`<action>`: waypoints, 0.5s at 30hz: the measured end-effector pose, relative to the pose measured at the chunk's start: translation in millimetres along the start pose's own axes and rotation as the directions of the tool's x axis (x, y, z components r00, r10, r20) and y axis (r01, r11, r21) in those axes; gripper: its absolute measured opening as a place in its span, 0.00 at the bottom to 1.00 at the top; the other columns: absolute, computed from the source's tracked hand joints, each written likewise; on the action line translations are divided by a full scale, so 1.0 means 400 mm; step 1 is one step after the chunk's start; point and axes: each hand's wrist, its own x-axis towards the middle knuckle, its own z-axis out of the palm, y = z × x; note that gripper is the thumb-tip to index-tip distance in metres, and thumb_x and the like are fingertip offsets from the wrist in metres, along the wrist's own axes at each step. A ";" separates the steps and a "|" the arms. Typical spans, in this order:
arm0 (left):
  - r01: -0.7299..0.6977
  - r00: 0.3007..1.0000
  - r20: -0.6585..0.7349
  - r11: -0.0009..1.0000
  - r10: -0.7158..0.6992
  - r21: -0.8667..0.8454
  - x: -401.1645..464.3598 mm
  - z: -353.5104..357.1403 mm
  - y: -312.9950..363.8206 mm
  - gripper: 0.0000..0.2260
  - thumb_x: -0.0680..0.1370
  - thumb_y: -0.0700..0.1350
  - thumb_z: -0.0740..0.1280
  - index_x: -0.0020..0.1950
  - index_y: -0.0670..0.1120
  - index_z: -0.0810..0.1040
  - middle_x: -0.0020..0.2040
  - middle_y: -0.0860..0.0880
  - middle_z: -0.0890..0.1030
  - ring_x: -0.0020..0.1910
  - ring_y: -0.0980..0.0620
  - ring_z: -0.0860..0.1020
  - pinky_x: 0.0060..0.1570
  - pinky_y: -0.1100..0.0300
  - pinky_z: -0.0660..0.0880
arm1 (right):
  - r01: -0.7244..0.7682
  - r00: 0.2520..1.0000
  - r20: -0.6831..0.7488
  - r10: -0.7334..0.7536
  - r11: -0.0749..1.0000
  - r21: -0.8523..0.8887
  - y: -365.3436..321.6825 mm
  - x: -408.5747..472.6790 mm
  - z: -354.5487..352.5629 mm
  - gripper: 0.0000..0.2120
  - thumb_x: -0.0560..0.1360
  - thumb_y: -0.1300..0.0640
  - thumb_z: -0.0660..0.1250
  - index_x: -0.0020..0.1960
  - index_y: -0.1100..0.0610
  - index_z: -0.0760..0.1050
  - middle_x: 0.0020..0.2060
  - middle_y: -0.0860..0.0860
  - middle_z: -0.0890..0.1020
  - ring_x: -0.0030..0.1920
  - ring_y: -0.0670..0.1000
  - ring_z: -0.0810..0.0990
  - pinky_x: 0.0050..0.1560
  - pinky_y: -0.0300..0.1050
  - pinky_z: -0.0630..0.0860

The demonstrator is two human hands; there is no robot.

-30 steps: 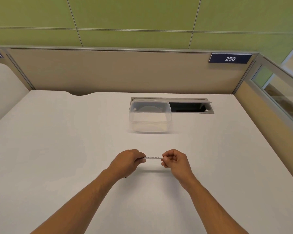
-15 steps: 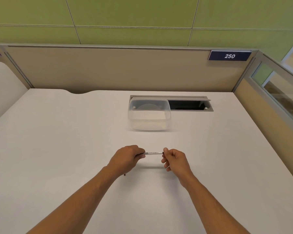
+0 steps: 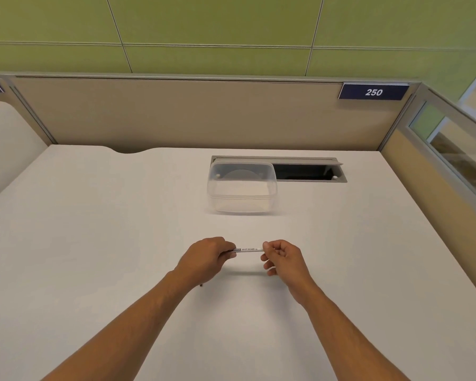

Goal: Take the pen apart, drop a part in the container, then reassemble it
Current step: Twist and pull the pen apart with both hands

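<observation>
A thin white whiteboard pen (image 3: 248,249) with black print lies level between my two hands, a little above the white desk (image 3: 94,243). My left hand (image 3: 204,257) grips its left end with curled fingers, hiding that end. My right hand (image 3: 282,257) pinches the right end between thumb and forefinger, its other fingers curled below. A clear plastic container (image 3: 241,191), open and with nothing visible inside, stands further back on the desk, straight beyond the pen.
Behind the container is a cable slot (image 3: 305,171) sunk into the desk, its right half dark and open. Beige partition walls (image 3: 204,116) close the back and right sides. A small dark speck (image 3: 201,284) lies by my left wrist.
My right hand has loosened from a fuller grip to a fingertip pinch on the pen's right end. Both hands and the pen stay in about the same spot.
</observation>
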 end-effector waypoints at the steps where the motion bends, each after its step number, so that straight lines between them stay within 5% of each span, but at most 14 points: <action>1: 0.000 1.000 -0.002 1.000 0.000 0.000 0.002 0.000 0.001 0.10 0.81 0.51 0.60 0.44 0.47 0.75 0.37 0.49 0.75 0.37 0.48 0.73 0.38 0.52 0.71 | 0.001 1.000 0.000 -0.001 1.000 -0.009 -0.001 0.001 0.000 0.09 0.77 0.51 0.69 0.46 0.57 0.79 0.34 0.49 0.84 0.32 0.46 0.81 0.35 0.42 0.78; 8: 0.003 1.000 0.004 1.000 -0.003 -0.007 0.004 0.000 0.008 0.10 0.81 0.50 0.60 0.44 0.47 0.76 0.36 0.49 0.74 0.37 0.48 0.73 0.38 0.52 0.71 | 0.058 0.998 0.016 -0.058 0.998 0.025 0.002 0.005 -0.010 0.06 0.77 0.66 0.67 0.46 0.58 0.80 0.36 0.53 0.83 0.33 0.47 0.82 0.39 0.40 0.80; 15: -0.014 1.000 0.007 1.000 0.014 0.017 0.009 -0.004 0.009 0.10 0.81 0.50 0.60 0.45 0.47 0.76 0.38 0.48 0.76 0.38 0.47 0.74 0.39 0.52 0.72 | 0.061 0.998 -0.003 -0.061 0.995 0.081 0.002 0.002 -0.007 0.08 0.76 0.67 0.69 0.49 0.56 0.81 0.37 0.52 0.84 0.37 0.48 0.84 0.42 0.45 0.82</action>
